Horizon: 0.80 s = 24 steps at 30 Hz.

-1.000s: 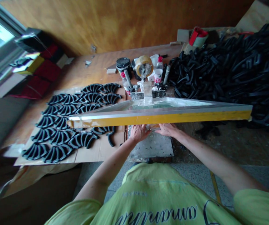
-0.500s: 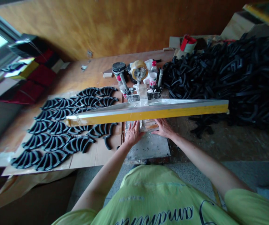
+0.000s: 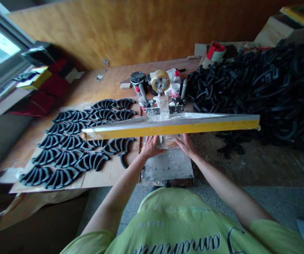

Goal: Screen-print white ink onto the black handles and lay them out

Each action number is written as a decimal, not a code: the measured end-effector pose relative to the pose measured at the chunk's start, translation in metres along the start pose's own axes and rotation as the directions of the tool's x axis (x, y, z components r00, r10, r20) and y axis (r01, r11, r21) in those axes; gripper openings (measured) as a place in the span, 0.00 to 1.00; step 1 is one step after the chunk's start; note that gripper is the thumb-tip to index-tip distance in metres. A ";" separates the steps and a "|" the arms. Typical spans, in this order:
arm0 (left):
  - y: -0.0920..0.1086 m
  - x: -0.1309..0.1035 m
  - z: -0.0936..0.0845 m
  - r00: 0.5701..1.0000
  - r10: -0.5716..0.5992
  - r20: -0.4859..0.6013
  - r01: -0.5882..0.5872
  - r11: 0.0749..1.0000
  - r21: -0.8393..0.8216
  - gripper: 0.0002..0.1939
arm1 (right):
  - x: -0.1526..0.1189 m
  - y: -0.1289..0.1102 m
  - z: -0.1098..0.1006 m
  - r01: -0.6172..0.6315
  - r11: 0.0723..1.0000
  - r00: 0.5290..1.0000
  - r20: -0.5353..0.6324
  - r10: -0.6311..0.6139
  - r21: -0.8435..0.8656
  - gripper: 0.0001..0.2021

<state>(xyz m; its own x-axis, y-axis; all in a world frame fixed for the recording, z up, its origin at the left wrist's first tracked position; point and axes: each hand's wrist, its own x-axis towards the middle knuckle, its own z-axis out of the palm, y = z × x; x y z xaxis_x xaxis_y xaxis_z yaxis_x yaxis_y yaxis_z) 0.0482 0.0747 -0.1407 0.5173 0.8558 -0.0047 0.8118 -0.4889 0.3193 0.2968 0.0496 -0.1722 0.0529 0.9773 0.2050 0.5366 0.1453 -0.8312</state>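
A long frame with a yellow front edge spans the bench in front of me, tilted up over a small clear fixture. My left hand lies at the fixture's left side, fingers apart, with the fingertips partly under the frame edge. At its right side my right hand rests with thumb and fingers spread. Neither hand shows anything in its grasp. Just in front of them is a pale metal base plate. Curved black pieces lie in rows on cardboard at the left.
A big heap of black pieces covers the right of the bench. Behind the frame stand a tape roll, a black-lidded jar and a red-capped bottle. Red and black boxes are stacked at the far left.
My right hand has shifted slightly right, farther from the left one. The whole view has moved a little, and the frame remains over the fixture.
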 end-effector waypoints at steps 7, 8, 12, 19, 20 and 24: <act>-0.012 0.017 -0.003 0.990 0.040 0.132 -0.040 0.999 -0.007 0.49 | 0.000 0.018 0.014 -0.143 0.989 0.990 0.012 0.144 -0.036 0.25; -0.012 0.017 -0.003 0.990 0.047 0.130 -0.047 0.999 -0.008 0.50 | 0.001 0.019 0.014 -0.140 0.989 0.990 0.015 0.141 -0.044 0.25; -0.007 0.010 -0.007 0.990 0.072 0.118 -0.070 0.997 -0.017 0.49 | -0.001 0.017 0.011 -0.122 0.990 0.992 0.002 0.122 -0.071 0.27; -0.001 -0.010 0.002 0.986 0.169 -0.002 -0.169 0.986 -0.009 0.46 | -0.035 0.017 0.005 -0.009 0.979 0.997 0.071 0.024 -0.202 0.39; -0.001 -0.010 0.002 0.987 0.160 0.007 -0.159 0.987 -0.008 0.47 | -0.037 0.016 0.007 -0.006 0.976 0.998 0.064 0.020 -0.215 0.39; 0.008 -0.007 -0.005 0.997 0.079 0.015 -0.079 0.997 0.012 0.47 | -0.035 0.007 0.002 0.009 0.972 0.995 0.100 0.015 -0.235 0.37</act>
<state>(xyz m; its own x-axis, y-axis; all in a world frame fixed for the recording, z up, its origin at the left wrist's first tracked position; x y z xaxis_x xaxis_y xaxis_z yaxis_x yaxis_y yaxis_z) 0.0497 0.0662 -0.1333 0.5839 0.8118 0.0059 0.7716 -0.5572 0.3069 0.2975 0.0168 -0.1863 -0.0236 0.9899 0.1400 0.7197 0.1140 -0.6848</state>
